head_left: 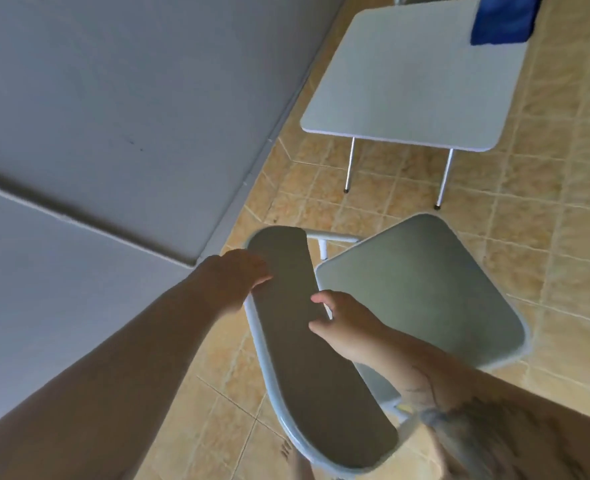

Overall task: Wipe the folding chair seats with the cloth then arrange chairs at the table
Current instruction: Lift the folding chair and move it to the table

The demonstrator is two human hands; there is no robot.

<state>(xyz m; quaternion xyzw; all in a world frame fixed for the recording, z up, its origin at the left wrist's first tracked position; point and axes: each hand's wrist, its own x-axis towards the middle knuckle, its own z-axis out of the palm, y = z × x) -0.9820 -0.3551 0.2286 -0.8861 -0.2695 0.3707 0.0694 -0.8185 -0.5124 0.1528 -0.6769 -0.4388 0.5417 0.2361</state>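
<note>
A grey folding chair stands unfolded below me, its long backrest (297, 334) nearest and its square seat (421, 292) beyond. My left hand (234, 282) grips the backrest's left edge near its top. My right hand (345, 327) grips the backrest's right edge, fingers curled over it. A small grey folding table (400, 95) stands further off on thin metal legs. A blue cloth (501, 20) lies on the table's far right corner, hanging over the edge. Neither hand holds the cloth.
A grey wall (113, 98) runs along the left, meeting the floor close to the chair and table. The floor (546, 220) is tan tile. Part of another chair shows at the top edge behind the table. My bare foot (293, 459) is under the backrest.
</note>
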